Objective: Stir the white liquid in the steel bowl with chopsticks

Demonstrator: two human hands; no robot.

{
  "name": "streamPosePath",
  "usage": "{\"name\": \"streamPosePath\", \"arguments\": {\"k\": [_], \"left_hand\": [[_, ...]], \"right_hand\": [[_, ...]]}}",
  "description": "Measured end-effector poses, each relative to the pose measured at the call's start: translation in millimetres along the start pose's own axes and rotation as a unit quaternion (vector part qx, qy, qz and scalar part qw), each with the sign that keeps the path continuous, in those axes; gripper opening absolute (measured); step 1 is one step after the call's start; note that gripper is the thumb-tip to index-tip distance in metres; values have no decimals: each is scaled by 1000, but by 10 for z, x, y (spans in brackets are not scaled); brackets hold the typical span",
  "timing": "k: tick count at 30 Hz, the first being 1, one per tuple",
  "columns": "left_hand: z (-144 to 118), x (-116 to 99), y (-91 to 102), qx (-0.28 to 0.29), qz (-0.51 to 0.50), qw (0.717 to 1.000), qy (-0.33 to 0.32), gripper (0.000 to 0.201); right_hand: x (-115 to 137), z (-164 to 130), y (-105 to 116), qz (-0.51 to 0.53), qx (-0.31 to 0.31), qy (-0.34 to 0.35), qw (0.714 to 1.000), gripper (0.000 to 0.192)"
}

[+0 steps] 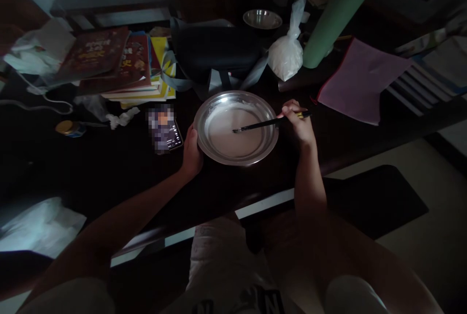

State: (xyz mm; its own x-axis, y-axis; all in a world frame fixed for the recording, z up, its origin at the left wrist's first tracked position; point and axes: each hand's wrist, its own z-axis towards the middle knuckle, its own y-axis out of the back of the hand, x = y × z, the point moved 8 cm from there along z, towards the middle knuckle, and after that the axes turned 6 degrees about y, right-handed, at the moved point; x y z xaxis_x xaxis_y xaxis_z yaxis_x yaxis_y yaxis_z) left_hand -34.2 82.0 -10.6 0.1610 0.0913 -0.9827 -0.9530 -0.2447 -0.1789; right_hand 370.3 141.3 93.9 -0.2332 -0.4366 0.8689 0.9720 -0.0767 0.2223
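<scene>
A shiny metal bowl rests on the dark table in front of me, holding a pale, smooth mixture with white residue up its far inner wall. My left hand grips the bowl's left side, thumb at the rim. Black chopsticks with gold-marked ends are held together in my right hand. They reach over the right rim, and their tips are at the mixture near the middle of the bowl. Left of my left hand lies a lit phone, its screen partly blurred out.
Behind the bowl sits a black bag with grey straps. A tied plastic bag of white powder, a green cylinder and a second metal bowl stand farther back. Stacked books are left; a pink mesh pouch is right.
</scene>
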Motion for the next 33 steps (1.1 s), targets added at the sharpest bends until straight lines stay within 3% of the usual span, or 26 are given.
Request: {"name": "streamPosePath", "arguments": {"k": [4, 9, 14, 18, 23, 27, 29, 33], "left_hand": [[-7, 9, 0, -19, -13, 1000, 17, 69], [-15, -13, -32, -14, -14, 1000, 15, 64], [-21, -52, -33, -11, -1, 1000, 12, 69], [-18, -58, -35, -7, 2, 1000, 7, 69], [-11, -46, -21, -16, 7, 1000, 13, 69], [-25, -95, -48, -10, 12, 1000, 11, 71], [-30, -109, -42, -17, 9, 1000, 12, 73], [-27, -119, -52, -16, 6, 1000, 10, 69]], "right_hand": [[-17, 0, -53, -8, 28, -9, 1000, 61], [-1, 5, 19, -11, -9, -9, 1000, 65], [34, 7, -62, -4, 35, 4, 999, 69], [27, 11, -1, -10, 1, -2, 1000, 66], [53, 9, -69, -5, 41, -4, 999, 67], [60, 8, -7, -6, -1, -14, 1000, 73], [56, 3, -28, 2, 7, -24, 1000, 76], [79, 7, -66, -4, 30, -12, 999, 67]]}}
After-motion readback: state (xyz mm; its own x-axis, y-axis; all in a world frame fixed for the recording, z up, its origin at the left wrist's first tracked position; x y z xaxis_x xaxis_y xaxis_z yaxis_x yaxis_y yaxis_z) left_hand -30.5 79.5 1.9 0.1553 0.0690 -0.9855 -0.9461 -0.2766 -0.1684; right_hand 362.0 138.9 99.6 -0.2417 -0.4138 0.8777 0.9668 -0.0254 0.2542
